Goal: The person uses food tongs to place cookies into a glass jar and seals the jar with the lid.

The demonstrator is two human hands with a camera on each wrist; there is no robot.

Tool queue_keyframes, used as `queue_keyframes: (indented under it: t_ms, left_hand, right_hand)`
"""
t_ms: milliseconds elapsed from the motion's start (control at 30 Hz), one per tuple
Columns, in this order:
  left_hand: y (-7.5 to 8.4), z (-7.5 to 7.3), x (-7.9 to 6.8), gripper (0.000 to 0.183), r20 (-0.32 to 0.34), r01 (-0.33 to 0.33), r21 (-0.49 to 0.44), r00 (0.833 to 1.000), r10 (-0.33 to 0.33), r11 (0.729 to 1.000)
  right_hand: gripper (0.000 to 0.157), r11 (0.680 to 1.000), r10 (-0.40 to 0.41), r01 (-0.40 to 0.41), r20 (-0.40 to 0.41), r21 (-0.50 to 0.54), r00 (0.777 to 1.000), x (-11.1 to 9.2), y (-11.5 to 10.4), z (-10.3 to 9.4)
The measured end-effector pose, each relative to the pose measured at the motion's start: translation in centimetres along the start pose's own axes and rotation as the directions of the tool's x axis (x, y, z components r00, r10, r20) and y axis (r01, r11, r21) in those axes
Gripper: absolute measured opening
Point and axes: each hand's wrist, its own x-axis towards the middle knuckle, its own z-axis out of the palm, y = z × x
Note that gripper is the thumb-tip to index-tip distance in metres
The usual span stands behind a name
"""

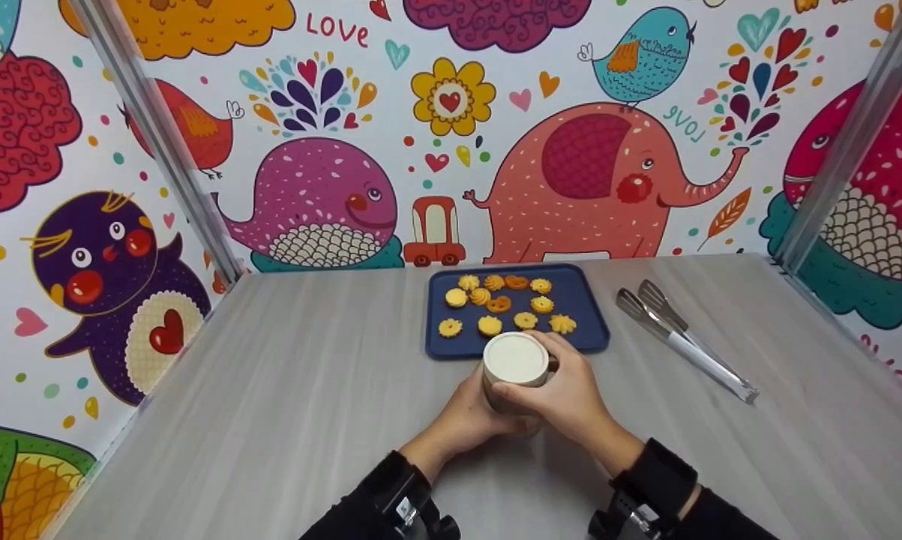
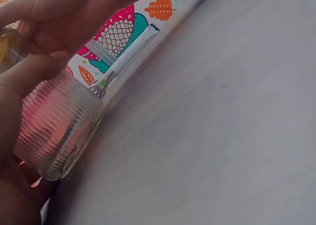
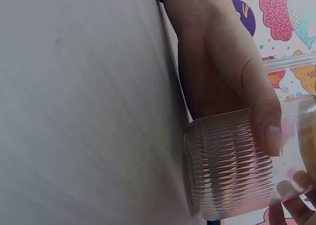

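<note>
A clear ribbed glass jar (image 3: 227, 170) with a pale round lid (image 1: 516, 358) stands between both hands, just in front of the tray. My left hand (image 1: 469, 412) grips the jar's lower body from the left, thumb along the ribbed side in the right wrist view. Higher up, my right hand (image 1: 574, 394) holds the jar around the lid end, its thumb lying across the front just under the lid. In the left wrist view, the base of the jar (image 2: 59, 131) is close over the tabletop.
A blue tray (image 1: 585, 307) behind the jar carries several cookies (image 1: 489, 325), some pretzel-shaped. Metal tongs (image 1: 690, 341) lie to the right on the grey wood-grain table (image 1: 286, 390). Patterned walls (image 1: 451, 165) with metal corner posts enclose the back and sides.
</note>
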Motion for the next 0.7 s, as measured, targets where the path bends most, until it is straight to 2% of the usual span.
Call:
queue_keyframes:
  t_ms: [700]
  left_hand:
    - [0.03, -0.1, 0.06, 0.108, 0.006, 0.001, 0.019, 1.0, -0.001, 1.0]
  right_hand:
    - [0.084, 0.998, 0.058, -0.059, 0.019, 0.032, 0.998, 0.16, -0.04, -0.15]
